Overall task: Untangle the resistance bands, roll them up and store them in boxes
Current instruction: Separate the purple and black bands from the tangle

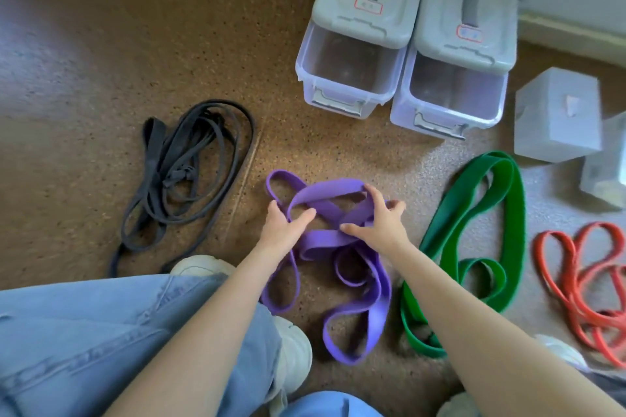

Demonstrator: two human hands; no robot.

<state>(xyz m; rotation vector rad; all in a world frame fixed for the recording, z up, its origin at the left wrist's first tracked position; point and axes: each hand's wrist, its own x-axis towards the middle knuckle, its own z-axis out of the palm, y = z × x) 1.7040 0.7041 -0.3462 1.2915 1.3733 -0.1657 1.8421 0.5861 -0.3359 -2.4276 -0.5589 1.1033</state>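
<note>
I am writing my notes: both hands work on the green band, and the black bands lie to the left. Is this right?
Not quite: in the head view the left hand and right hand work on the purple band, not the green band. The black bands do lie left.

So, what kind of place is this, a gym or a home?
Probably a room in a home, though I cannot be sure. The person sits on a speckled brown floor beside a pale wall with a skirting board, and household plastic storage boxes stand there. No gym equipment shows except the resistance bands.
</note>
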